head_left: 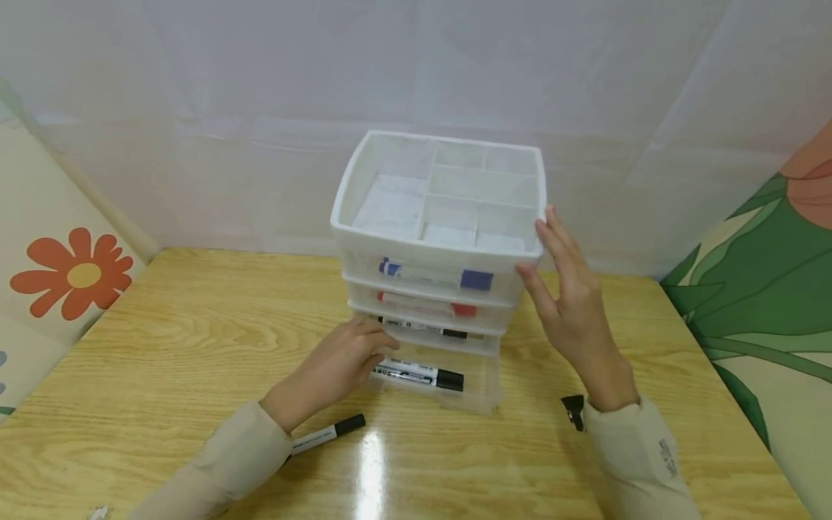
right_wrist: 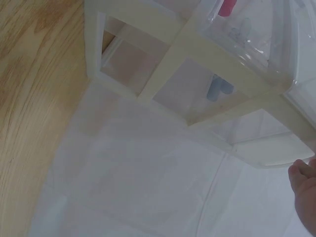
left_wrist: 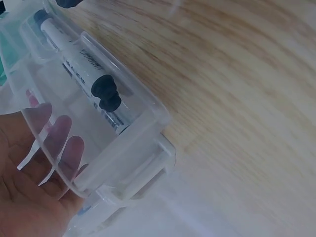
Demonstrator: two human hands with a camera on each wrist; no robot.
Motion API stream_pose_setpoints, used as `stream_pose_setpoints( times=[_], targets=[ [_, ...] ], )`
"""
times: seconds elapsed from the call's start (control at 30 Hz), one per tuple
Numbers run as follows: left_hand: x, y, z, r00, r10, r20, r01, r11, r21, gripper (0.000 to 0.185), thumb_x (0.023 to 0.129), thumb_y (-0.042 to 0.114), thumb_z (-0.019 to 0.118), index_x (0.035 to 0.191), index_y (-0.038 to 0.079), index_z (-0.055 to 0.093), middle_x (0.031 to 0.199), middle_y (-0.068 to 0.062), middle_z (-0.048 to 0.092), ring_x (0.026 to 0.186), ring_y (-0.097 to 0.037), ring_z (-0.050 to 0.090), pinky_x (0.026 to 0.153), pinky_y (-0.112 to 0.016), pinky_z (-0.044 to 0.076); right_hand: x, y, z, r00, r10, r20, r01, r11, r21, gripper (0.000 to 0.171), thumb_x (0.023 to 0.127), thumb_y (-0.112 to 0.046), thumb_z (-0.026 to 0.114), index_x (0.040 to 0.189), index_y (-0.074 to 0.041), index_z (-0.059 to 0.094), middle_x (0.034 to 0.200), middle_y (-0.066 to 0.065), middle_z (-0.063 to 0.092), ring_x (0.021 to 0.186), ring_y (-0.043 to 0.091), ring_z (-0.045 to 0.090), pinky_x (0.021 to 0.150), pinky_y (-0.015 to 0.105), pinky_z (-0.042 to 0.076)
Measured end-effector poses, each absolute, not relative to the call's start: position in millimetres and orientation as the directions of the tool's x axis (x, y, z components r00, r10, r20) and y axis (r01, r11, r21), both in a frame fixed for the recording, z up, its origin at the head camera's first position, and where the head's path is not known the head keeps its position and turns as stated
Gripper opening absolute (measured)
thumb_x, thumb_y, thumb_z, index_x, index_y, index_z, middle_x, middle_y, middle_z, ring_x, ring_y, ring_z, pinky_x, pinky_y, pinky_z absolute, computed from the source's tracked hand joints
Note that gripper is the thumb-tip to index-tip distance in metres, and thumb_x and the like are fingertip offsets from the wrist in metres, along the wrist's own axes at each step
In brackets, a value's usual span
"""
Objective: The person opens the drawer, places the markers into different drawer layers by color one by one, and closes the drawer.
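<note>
A white drawer organizer (head_left: pixel 435 249) with a divided, open-topped tray stands on the table. Its lowest clear drawer (head_left: pixel 484 372) is pulled out and holds markers (head_left: pixel 422 375) with black caps. My left hand (head_left: pixel 331 365) grips the left side of this drawer; its fingers (left_wrist: pixel 59 133) show through the clear plastic in the left wrist view. At the organizer's upper right corner, my right hand (head_left: pixel 575 307) rests with fingers extended along the side and thumb against the front. Through the upper drawer fronts show a blue marker (head_left: pixel 435 274), a red marker (head_left: pixel 425 303) and a black marker (head_left: pixel 422 327).
A black-capped marker (head_left: pixel 328 435) lies on the wooden table (head_left: pixel 214 318) beside my left wrist. Near my right sleeve is a small black object (head_left: pixel 573 412). White cloth (head_left: pixel 273 94) hangs behind the organizer, and flower-patterned panels (head_left: pixel 78 278) flank the table.
</note>
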State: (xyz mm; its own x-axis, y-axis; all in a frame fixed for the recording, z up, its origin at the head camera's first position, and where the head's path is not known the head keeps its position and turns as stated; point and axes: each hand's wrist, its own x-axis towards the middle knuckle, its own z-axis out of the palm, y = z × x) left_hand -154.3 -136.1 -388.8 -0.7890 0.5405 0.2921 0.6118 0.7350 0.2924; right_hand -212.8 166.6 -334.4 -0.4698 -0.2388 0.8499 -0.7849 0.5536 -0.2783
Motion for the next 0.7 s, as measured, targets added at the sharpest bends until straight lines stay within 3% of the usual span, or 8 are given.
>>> stream_pose_setpoints(
  times=[0.27, 0.7],
  targets=[
    [-142.5, -144.5, -382.2, -0.789, 0.518, 0.331, 0.606, 0.747, 0.274, 0.028, 0.082, 0.003, 0.079, 0.108, 0.009, 0.073, 0.111, -0.004, 0.073, 0.100, -0.021, 0.067, 0.088, -0.036, 0.057, -212.6, 167.3, -334.1, -0.468, -0.240, 0.851, -0.787, 0.551, -0.278, 0.063, 0.102, -0.042, 0.049, 0.141, 0.007, 0.046, 0.154, 0.023, 0.039, 0.141, 0.039, 0.041, 0.118, 0.035, 0.035],
    [-119.5, -161.7, -376.0, -0.843, 0.456, 0.285, 0.533, 0.779, 0.330, 0.023, 0.088, 0.012, 0.075, 0.110, 0.013, 0.073, 0.108, 0.003, 0.072, 0.095, -0.013, 0.062, 0.082, -0.032, 0.056, -212.8, 166.4, -333.7, -0.454, -0.232, 0.860, -0.796, 0.538, -0.275, 0.063, 0.101, -0.043, 0.049, 0.139, 0.007, 0.049, 0.152, 0.023, 0.042, 0.140, 0.039, 0.043, 0.118, 0.034, 0.036]
  ],
)
